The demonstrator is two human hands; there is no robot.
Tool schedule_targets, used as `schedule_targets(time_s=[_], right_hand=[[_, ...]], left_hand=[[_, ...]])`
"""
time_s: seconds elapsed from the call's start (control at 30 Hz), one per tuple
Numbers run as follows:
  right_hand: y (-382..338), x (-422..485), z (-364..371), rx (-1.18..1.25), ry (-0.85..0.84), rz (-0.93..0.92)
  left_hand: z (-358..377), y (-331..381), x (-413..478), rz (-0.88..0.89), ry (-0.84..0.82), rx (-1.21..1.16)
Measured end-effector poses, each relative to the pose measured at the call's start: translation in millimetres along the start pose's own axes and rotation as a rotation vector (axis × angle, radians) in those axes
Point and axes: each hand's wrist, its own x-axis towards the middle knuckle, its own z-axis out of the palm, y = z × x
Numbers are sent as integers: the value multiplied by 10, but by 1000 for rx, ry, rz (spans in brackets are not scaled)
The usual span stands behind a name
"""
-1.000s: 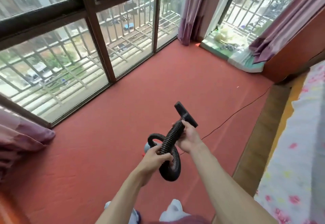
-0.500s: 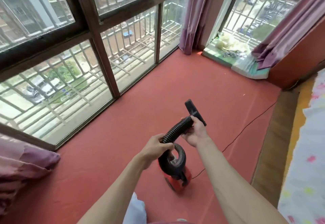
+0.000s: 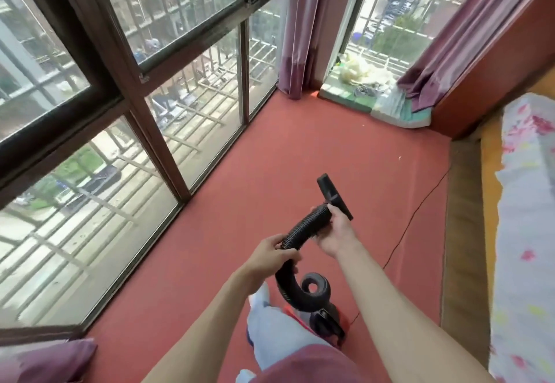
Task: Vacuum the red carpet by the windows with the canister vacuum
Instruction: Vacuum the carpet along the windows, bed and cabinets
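Observation:
A red carpet (image 3: 300,154) covers the floor along the windows (image 3: 120,97). My left hand (image 3: 274,255) grips the black ribbed vacuum hose (image 3: 306,226) partway down. My right hand (image 3: 335,232) holds the hose's end just behind the flat black nozzle (image 3: 333,195), which is raised in the air above the carpet. The hose curls down in a loop (image 3: 313,289) to the red and black canister (image 3: 327,319), which stands on the carpet by my leg, partly hidden by my knee.
A thin black power cord (image 3: 417,211) runs across the carpet to the right. A bed with a flowered sheet (image 3: 528,202) lines the right side. Purple curtains (image 3: 300,28) hang in the far corner, beside a cluttered green sill (image 3: 369,94). Another curtain bundle (image 3: 45,361) lies lower left.
The view has tilted up and moved forward. Both hands have raised the hose and nozzle a little, and the hose loop has dropped lower toward the canister, which now sits nearer my leg.

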Motion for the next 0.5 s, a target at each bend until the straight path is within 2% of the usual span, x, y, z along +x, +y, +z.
schedule_targets(time_s=[0.33,0.5], right_hand=[[-418,1285,860,79,112,92],[-749,1704,1108,165,173,83]], left_hand=[[-648,701,1347,-111,-47,25],[-749,1125,1954,-150,-139,92]])
